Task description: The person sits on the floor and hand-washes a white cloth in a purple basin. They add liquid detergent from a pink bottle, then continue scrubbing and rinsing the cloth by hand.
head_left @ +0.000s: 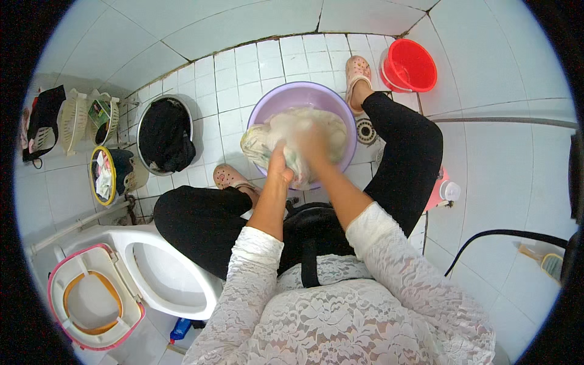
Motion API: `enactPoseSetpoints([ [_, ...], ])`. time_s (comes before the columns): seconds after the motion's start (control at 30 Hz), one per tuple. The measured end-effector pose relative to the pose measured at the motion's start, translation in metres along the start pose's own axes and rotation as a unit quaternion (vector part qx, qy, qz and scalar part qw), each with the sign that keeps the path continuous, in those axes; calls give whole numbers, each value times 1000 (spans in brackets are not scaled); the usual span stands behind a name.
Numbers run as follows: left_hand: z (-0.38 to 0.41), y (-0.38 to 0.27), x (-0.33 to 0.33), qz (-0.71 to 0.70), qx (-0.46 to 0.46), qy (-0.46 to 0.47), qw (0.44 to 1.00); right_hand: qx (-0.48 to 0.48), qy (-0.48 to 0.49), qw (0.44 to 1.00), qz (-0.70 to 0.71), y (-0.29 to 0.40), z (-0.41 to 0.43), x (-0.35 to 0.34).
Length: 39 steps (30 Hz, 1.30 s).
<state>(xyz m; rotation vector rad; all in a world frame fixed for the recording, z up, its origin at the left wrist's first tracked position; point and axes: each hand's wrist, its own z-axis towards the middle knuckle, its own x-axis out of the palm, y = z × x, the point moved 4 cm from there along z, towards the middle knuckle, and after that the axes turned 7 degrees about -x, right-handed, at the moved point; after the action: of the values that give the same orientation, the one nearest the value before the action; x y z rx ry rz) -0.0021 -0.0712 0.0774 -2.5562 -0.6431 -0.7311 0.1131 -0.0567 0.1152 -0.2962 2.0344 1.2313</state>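
A round purple plastic basin point(299, 93) stands on the tiled floor between my feet. In it lies a heap of wet, pale cloth point(331, 125) with whitish suds on it, and part of the cloth hangs over the left and near rim. My left hand point(279, 166) grips the cloth near the basin's near side, thumb up. Just right of it, my right hand point(312, 141) presses on the cloth; it is blurred, and its fingers are hard to make out.
A grey basin point(191, 121) holding black cloth point(164, 134) stands on the left. A red bucket point(413, 64) is at the upper right, beside my pink clog point(358, 68). A floor drain point(366, 131) lies right of the purple basin. The toilet point(207, 299) is at the lower left.
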Motion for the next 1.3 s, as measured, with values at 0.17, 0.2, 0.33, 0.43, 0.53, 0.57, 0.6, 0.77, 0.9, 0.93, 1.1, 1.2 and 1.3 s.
enactPoseSetpoints([
  [0.17, -22, -23, 16, 15, 21, 148, 989, 73, -17, 973, 219, -44, 22, -25],
  [0.2, -26, -33, 9, 17, 50, 153, 987, 81, -53, 960, 264, -19, 0, -38],
  [0.33, -43, -55, 27, -28, 114, 156, 981, 68, 14, 927, 368, -32, -3, -32],
  [0.43, -42, -72, 23, -32, 111, 215, 970, 43, -42, 967, 249, -38, -3, -36],
  [0.53, -45, -83, 5, 75, 151, 117, 979, 57, -37, 943, 326, -27, -6, -43],
  [0.57, -46, -83, 2, 129, 158, 106, 973, 61, -35, 933, 352, -21, -7, -48],
  [0.6, -55, -80, 12, 168, 107, 109, 974, 52, -9, 925, 376, 2, -16, -61],
  [0.77, -75, -59, 63, 544, 165, 133, 812, -229, 65, 914, 330, 78, -40, -79],
  [0.9, -82, -65, 72, 496, 327, 97, 798, -264, 111, 874, 392, 118, -49, -126],
  [0.93, -87, -72, 74, 429, 312, 78, 844, -255, 114, 854, 438, 118, -50, -135],
  [1.1, -128, -80, 107, 172, 337, 103, 920, -145, 34, 854, 498, 47, -20, -147],
  [1.2, -140, -85, 126, 157, 342, 82, 923, -230, 128, 959, 106, -17, -26, -81],
  [1.3, -152, -92, 133, 130, 382, 107, 909, -214, 75, 974, -17, -31, -47, -27],
])
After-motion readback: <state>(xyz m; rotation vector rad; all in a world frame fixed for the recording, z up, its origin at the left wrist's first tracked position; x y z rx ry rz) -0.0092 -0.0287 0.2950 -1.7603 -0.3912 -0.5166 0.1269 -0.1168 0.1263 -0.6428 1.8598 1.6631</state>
